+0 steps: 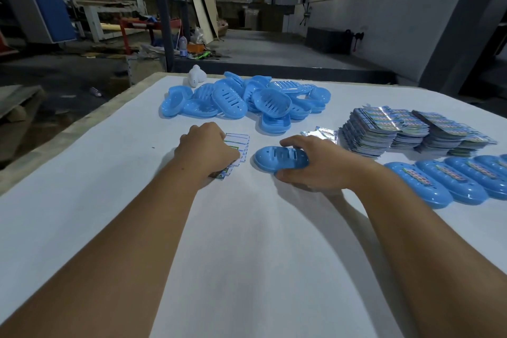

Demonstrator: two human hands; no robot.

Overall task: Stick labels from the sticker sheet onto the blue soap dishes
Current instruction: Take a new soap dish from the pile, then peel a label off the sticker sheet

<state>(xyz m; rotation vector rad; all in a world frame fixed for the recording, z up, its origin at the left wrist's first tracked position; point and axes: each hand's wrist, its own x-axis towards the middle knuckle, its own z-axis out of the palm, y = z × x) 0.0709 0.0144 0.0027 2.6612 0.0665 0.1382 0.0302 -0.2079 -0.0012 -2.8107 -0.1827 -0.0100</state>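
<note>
A blue soap dish (277, 158) lies upside down on the white table (247, 241) in front of me. My right hand (315, 164) grips its right end, fingers over the far side and thumb under the near side. My left hand (208, 149) rests on the sticker sheet (240, 145), fingers curled down onto its labels; whether a label is pinched is hidden. A pile of plain blue soap dishes (241, 99) lies farther back. Several labelled dishes (439, 181) stand in a row at the right.
Stacks of printed sticker sheets (397, 129) lie at the right, with a loose shiny sheet (321, 133) beside them. A small white object (196, 77) sits at the table's far edge. Beyond the table is a workshop floor with clutter.
</note>
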